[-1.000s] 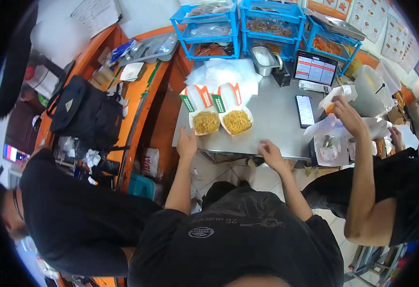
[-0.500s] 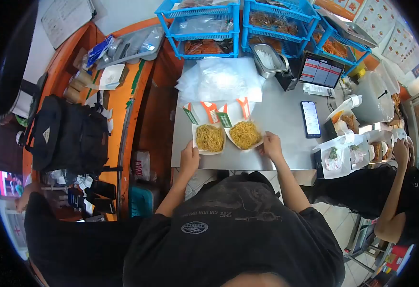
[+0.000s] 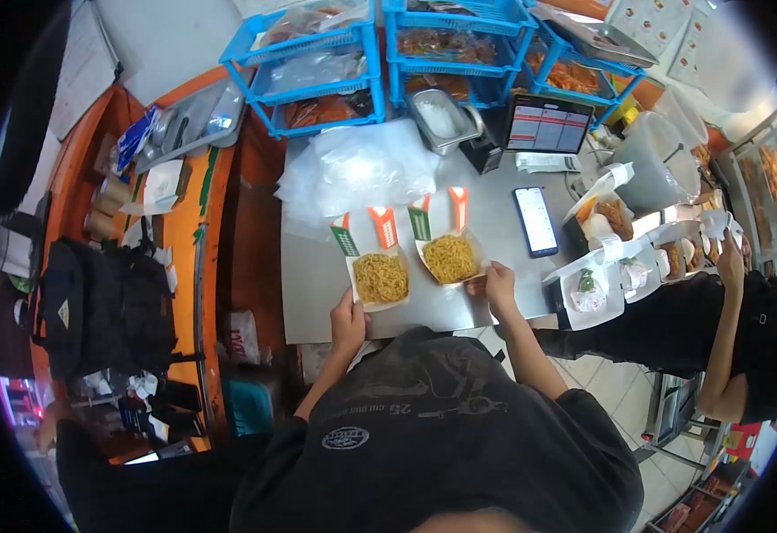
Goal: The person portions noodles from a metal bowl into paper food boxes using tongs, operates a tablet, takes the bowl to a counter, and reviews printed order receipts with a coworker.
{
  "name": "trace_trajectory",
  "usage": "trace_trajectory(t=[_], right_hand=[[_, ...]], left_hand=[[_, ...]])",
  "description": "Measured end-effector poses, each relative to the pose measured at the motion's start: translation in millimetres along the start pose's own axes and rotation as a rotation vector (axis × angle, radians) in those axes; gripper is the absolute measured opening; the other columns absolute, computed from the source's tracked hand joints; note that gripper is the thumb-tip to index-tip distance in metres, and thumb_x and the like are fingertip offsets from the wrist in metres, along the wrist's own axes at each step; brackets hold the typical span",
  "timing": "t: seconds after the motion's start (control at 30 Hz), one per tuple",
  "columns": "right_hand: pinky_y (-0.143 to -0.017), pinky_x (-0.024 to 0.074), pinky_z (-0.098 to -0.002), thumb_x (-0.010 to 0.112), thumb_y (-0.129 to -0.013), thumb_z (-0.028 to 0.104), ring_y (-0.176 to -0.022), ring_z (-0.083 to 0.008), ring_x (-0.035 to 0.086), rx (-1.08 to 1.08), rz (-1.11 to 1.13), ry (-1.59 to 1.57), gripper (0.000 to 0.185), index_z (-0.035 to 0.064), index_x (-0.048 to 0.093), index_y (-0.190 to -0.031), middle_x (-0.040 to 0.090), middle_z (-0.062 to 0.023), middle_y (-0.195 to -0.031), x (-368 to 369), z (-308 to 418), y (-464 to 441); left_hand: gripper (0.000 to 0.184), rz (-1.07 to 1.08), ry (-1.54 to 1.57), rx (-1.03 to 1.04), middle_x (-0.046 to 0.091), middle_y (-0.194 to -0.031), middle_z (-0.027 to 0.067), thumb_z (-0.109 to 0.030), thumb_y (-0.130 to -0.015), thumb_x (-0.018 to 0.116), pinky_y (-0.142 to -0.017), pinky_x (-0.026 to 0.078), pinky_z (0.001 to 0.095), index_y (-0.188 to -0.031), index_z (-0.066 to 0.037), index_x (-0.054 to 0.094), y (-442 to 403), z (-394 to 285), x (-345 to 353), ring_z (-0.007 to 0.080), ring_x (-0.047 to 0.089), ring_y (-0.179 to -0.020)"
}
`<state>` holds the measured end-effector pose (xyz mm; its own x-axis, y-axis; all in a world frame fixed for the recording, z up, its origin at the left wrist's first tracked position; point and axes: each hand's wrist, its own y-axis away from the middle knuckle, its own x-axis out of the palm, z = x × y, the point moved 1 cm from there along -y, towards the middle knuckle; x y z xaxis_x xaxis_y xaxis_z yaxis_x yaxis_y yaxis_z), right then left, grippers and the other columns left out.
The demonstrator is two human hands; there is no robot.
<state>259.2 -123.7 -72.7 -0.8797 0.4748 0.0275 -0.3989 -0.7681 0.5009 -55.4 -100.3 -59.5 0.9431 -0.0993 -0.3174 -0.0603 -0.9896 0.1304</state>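
Two open takeaway boxes with orange and green printed flaps sit side by side on the steel table, each filled with yellow noodles. My left hand is closed at the near left edge of the left noodle box; some of its fingers are hidden by the box. At the near right corner of the right noodle box, my right hand pinches the rim. The left noodles and right noodles show uncovered. Behind the boxes lies a stack of clear plastic bags.
Blue tiered racks line the back, near a metal container and a tablet. A phone lies right of the boxes. Filled food boxes stand at the right edge, where another person's hand works. A black bag sits left.
My view has turned, so the table appears further left. The two noodle boxes stand slightly further apart at their lids. Both hands stay at their boxes.
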Motion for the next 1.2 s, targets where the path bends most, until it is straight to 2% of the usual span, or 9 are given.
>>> trace_trajectory(t=[0.27, 0.4, 0.6, 0.7, 0.8, 0.9, 1.03, 1.17, 1.2], right_hand=[[-0.056, 0.0565, -0.0325, 0.041, -0.093, 0.009, -0.062, -0.0257, 0.064, -0.101, -0.184, -0.240, 0.034, -0.0120, 0.042, -0.119, 0.063, -0.0196, -0.084, -27.5, 15.9, -45.4], [-0.061, 0.0555, -0.0317, 0.044, -0.093, 0.010, -0.068, -0.0223, 0.064, -0.094, -0.088, -0.350, 0.046, -0.0012, 0.031, -0.136, 0.063, -0.0161, -0.084, -25.9, 18.3, -59.1], [-0.057, 0.0521, -0.0305, 0.052, -0.091, 0.007, -0.066, -0.0169, 0.062, -0.217, -0.242, 0.146, 0.035, 0.0008, 0.043, -0.125, 0.064, -0.0148, -0.083, -45.7, -31.9, -2.2], [-0.053, 0.0469, -0.0309, 0.058, -0.087, 0.012, -0.057, -0.0144, 0.058, -0.347, -0.311, 0.272, 0.032, -0.0029, 0.053, -0.115, 0.062, -0.0103, -0.068, -52.9, -38.9, 44.3], [-0.052, 0.0459, -0.0322, 0.059, -0.086, 0.010, -0.052, -0.0159, 0.058, -0.246, -0.207, 0.272, 0.020, -0.0044, 0.060, -0.100, 0.062, -0.0107, -0.066, -64.2, -51.2, 61.4], [-0.052, 0.0459, -0.0355, 0.057, -0.090, 0.022, -0.046, -0.0204, 0.058, -0.111, -0.191, 0.464, 0.027, -0.0018, 0.061, -0.078, 0.061, -0.0133, -0.061, -62.1, -9.7, 97.6], [-0.061, 0.0477, -0.0417, 0.056, -0.090, 0.030, -0.062, -0.0309, 0.063, -0.149, -0.227, 0.729, 0.034, 0.0010, 0.064, -0.073, 0.063, -0.0183, -0.068, -56.9, -7.9, 104.3], [-0.067, 0.0475, -0.0445, 0.057, -0.088, 0.027, -0.073, -0.0368, 0.061, -0.327, -0.214, 0.696, 0.029, 0.0015, 0.066, -0.078, 0.063, -0.0187, -0.072, -54.0, -30.5, 91.8], [-0.068, 0.0475, -0.0447, 0.057, -0.087, 0.026, -0.074, -0.0376, 0.061, -0.321, -0.184, 0.700, 0.028, 0.0016, 0.066, -0.079, 0.063, -0.0186, -0.072, -52.1, -24.4, 93.0]], left_hand=[[0.037, 0.167, 0.199, -0.078, 0.062, -0.071, 0.0103, -0.008, -0.093, 0.040, -0.044, 0.046, 0.0246, -0.128, 0.001, 0.049, -11.0, -6.8, 28.1, 0.0119, 0.058, -0.051], [0.038, 0.372, 0.381, -0.205, 0.062, -0.073, 0.0134, -0.008, -0.093, 0.040, -0.046, 0.050, 0.0261, -0.131, -0.001, 0.042, -28.7, -3.1, 58.6, 0.0177, 0.063, -0.054], [0.040, 0.434, 0.467, -0.266, 0.063, -0.085, 0.0220, -0.013, -0.095, 0.042, -0.052, 0.055, 0.0325, -0.133, -0.002, 0.034, -63.1, -18.6, 107.9, 0.0260, 0.065, -0.060], [0.039, 0.290, 0.718, -0.192, 0.061, -0.087, 0.0181, -0.016, -0.098, 0.042, -0.046, 0.050, 0.0264, -0.133, -0.003, 0.033, -70.0, -23.7, 134.8, 0.0242, 0.063, -0.054], [0.035, 0.264, 0.534, -0.343, 0.061, -0.077, 0.0125, -0.023, -0.099, 0.044, -0.047, 0.047, 0.0248, -0.127, -0.004, 0.037, -47.2, -50.9, 122.4, 0.0202, 0.062, -0.056], [0.029, 0.516, 0.220, -0.321, 0.058, -0.064, 0.0059, -0.024, -0.099, 0.044, -0.049, 0.043, 0.0260, -0.120, -0.005, 0.040, -37.9, -38.2, 94.9, 0.0166, 0.060, -0.057], [0.022, 0.508, -0.055, 0.038, 0.053, -0.056, 0.0022, -0.023, -0.097, 0.047, -0.047, 0.039, 0.0270, -0.106, -0.003, 0.047, -48.2, 9.6, 83.5, 0.0137, 0.056, -0.057], [0.020, 0.083, -0.105, 0.765, 0.053, -0.056, 0.0063, -0.018, -0.093, 0.055, -0.046, 0.037, 0.0305, -0.083, 0.000, 0.054, -47.0, -33.6, 107.9, 0.0147, 0.052, -0.051], [0.021, 0.061, -0.062, 0.760, 0.053, -0.057, 0.0075, -0.016, -0.091, 0.056, -0.047, 0.038, 0.0315, -0.078, 0.001, 0.054, -43.1, -44.2, 107.3, 0.0163, 0.051, -0.051]])
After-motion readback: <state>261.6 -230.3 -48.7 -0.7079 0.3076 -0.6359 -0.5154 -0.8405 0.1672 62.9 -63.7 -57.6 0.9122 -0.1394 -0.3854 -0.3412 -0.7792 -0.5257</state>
